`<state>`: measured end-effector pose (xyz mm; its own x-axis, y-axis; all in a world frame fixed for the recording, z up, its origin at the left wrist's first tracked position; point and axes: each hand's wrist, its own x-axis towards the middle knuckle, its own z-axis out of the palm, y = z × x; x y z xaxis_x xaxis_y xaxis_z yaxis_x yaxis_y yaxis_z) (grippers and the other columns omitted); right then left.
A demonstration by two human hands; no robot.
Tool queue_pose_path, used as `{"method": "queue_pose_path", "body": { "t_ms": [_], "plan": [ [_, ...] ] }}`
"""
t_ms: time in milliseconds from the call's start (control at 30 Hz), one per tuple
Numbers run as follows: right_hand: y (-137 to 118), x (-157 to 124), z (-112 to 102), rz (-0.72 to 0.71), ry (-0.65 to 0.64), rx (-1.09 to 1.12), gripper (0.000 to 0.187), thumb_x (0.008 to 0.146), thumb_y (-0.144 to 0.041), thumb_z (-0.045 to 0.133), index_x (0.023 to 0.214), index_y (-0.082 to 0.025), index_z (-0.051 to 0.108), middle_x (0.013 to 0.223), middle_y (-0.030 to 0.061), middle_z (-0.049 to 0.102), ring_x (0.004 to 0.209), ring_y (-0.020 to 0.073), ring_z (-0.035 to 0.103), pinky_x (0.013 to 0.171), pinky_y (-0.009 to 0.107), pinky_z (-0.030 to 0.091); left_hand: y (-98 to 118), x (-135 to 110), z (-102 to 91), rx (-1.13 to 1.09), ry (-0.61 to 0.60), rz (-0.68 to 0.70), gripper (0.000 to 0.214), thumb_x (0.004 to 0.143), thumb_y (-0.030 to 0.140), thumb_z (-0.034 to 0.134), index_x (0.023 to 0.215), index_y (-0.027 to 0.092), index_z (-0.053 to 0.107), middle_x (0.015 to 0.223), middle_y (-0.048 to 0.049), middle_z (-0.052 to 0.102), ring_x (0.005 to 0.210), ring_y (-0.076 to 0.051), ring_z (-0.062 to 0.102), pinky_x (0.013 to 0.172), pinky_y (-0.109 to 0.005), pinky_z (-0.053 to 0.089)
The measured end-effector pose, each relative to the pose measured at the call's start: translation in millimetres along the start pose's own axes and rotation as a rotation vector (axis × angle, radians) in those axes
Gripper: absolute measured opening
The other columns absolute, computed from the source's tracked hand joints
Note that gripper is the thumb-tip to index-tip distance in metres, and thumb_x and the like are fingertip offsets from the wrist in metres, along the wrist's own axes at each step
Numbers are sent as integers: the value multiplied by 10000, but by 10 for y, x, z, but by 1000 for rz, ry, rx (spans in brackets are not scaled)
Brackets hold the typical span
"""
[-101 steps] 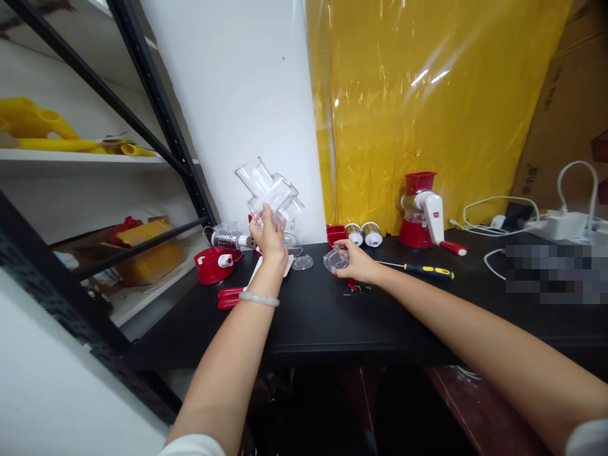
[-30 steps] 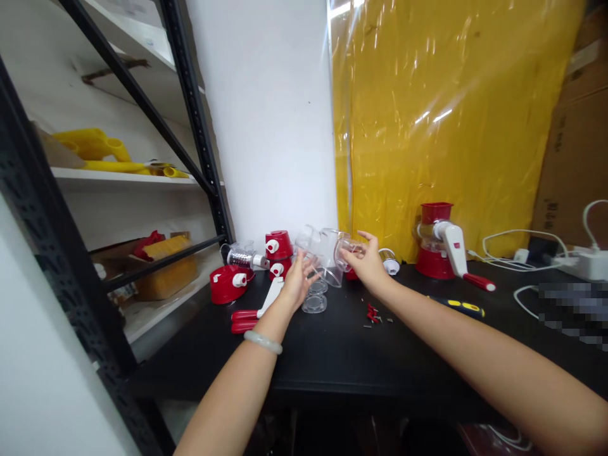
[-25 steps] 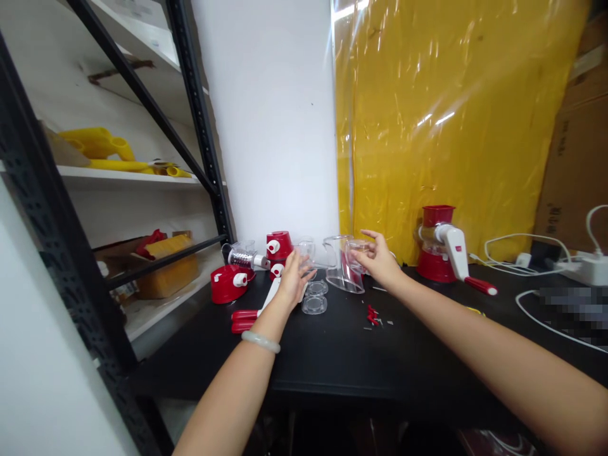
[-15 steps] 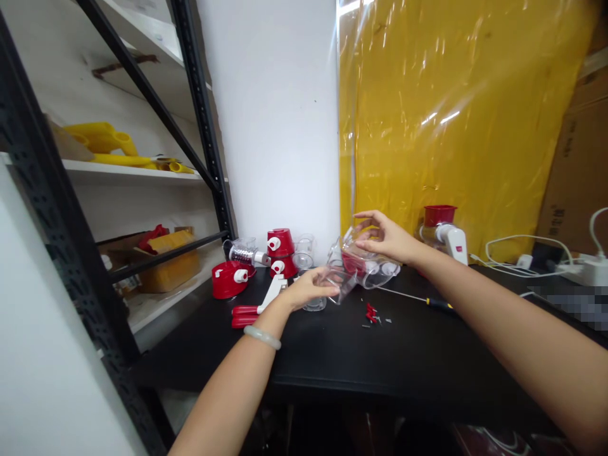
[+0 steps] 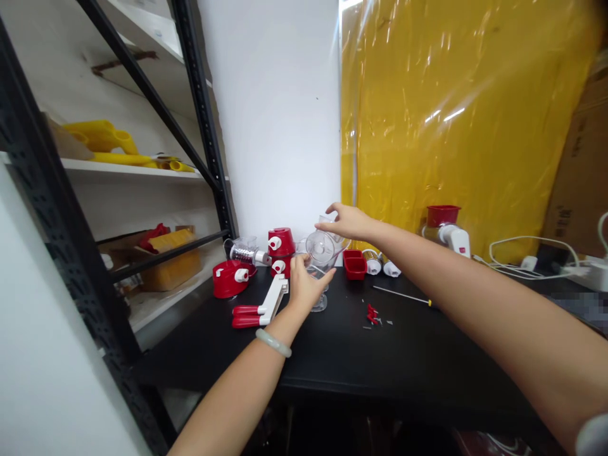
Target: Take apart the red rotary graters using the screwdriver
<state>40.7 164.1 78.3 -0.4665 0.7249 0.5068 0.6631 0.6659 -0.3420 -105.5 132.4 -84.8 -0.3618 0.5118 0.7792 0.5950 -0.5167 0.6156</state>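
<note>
My left hand (image 5: 306, 286) curls its fingers and thumb around the lower side of a transparent plastic grater housing (image 5: 322, 247). From above and to the right, my right hand (image 5: 350, 223) grips the upper part of the same housing. The housing is held tilted over the table, its round opening turned toward me. Beneath it stands another transparent piece (image 5: 320, 305), partly hidden by my left hand. To the left lie white crank handles with red grips (image 5: 259, 311). Behind them, red bases (image 5: 280, 242) are stacked.
A red hopper tray (image 5: 354, 265) and white-ended drums (image 5: 373, 263) stand behind small red parts and screws (image 5: 372, 315). A screwdriver (image 5: 403, 296) lies under my right forearm. An assembled grater (image 5: 446, 231) and white cables (image 5: 536, 256) are farther right. A black shelf frame (image 5: 202, 126) rises left.
Both hands have moved the transparent housing left, away from the red tray and drums, which now show uncovered. The housing's round opening has turned toward me.
</note>
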Motion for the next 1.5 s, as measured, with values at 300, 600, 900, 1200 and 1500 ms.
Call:
{"method": "queue_pose_path", "body": {
  "t_ms": [300,600,900,1200,1500],
  "plan": [
    [183,332,14,-172,-252,73,672,677,-514,769,1237,-194,582,1119,121,649,1006,245,631,869,373,493,-199,49,65,22,-63,-87,748,536,458,865,1119,191,479,1151,-110,466,1080,-269,541,857,-410,533],
    [573,771,245,-383,-317,40,883,636,-370,824,1406,-188,433,1258,150,597,1172,279,557,984,414,424,-357,194,-158,180,94,-137,362,831,373,627,1116,187,504,1091,-120,531,1060,-259,544,918,-451,469],
    [717,893,725,-306,-377,-19,947,640,-311,833,1444,-139,363,1300,189,580,1223,291,540,1002,397,407,-302,198,-169,363,61,-59,336,826,310,612,1117,201,485,1103,-116,542,1125,-290,500,946,-483,429],
    [801,979,999,-254,-398,-53,960,631,-321,846,1439,-119,371,1315,203,573,1239,302,530,1016,387,401,-295,187,-187,394,46,-60,327,814,238,600,1117,193,484,1088,-105,541,1093,-272,498,933,-465,437],
    [876,1026,1112,-246,-413,30,907,658,-300,829,1422,-109,379,1383,220,509,1237,271,540,1014,361,416,-284,172,-183,396,33,-56,311,825,243,597,1110,194,484,1067,-94,557,1054,-263,523,964,-477,411]
  ]
}}
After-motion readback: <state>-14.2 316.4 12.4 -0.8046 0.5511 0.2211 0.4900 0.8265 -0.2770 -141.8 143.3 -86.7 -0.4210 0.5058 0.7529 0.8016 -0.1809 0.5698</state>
